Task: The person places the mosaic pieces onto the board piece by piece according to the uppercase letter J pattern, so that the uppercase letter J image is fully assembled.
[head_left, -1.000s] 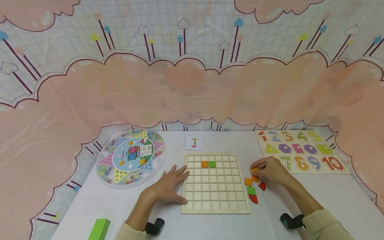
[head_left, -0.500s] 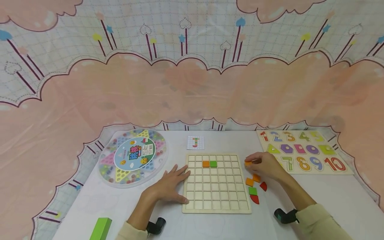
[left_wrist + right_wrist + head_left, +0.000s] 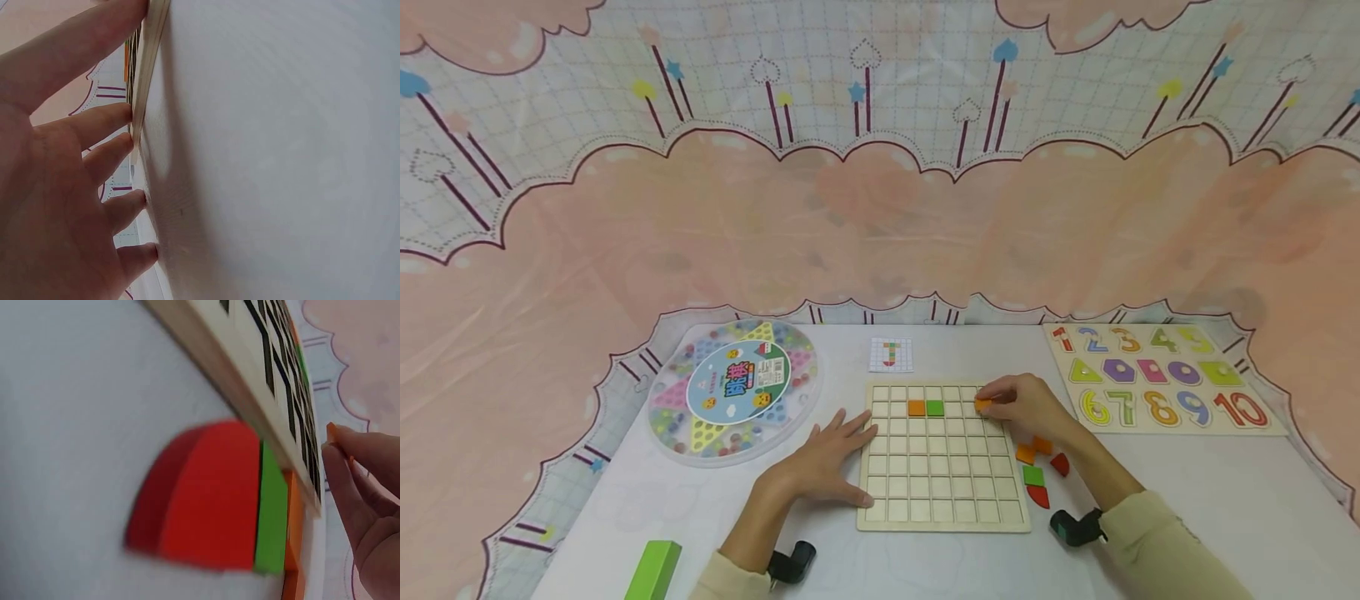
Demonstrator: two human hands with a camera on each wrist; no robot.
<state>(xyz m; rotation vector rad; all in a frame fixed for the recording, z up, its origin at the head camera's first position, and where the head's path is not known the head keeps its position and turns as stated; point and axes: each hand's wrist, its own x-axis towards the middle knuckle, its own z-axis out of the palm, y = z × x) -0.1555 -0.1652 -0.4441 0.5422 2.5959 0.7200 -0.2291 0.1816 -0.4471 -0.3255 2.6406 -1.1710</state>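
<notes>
My right hand [image 3: 1028, 406] pinches an orange square tile [image 3: 982, 405] over the upper right cells of the wooden grid board [image 3: 940, 527]. In the right wrist view that orange tile [image 3: 332, 432] shows between thumb and fingertips, above the board. My left hand [image 3: 820, 463] is spread, its fingers touching the board's left edge; the left wrist view shows the straight fingers [image 3: 103, 122] against that edge. One orange tile [image 3: 917, 408] and one green tile [image 3: 935, 408] sit side by side in the second row. Right of the board lie two orange tiles [image 3: 1026, 454], a green tile [image 3: 1033, 476] and two red quarter-round tiles [image 3: 1037, 497].
A small pattern card [image 3: 891, 355] lies behind the board. At the back left is a round marble board game [image 3: 733, 392]; at the back right, a number and shape puzzle [image 3: 1165, 379]. A green block [image 3: 653, 569] stands at the front left.
My right hand has lifted an orange tile from the loose pieces and carried it left over the board. My left hand has stayed at the board's edge.
</notes>
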